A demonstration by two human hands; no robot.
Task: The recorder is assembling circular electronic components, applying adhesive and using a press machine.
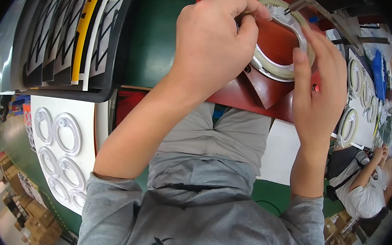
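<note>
A white and pale-yellow ring-shaped part (273,70), oval and open in the middle, lies on a red fixture (273,42) in front of me. My left hand (218,40) is at the ring's upper left, thumb and forefinger pinched together. Whatever sits between those fingertips is hidden or too small to name. Beside the ring's right rim is my right hand (322,82), its fingers stretched out and the thumb apart from them, near the inner edge. A thin metal piece (295,5) reaches over the ring's top.
To the left, several clear rings (67,135) lie on a white board (78,202). Above them stands a black tray (103,91) of upright dividers. More rings (349,126) lie on a white surface at right. A person in a white shirt (363,196) sits at lower right.
</note>
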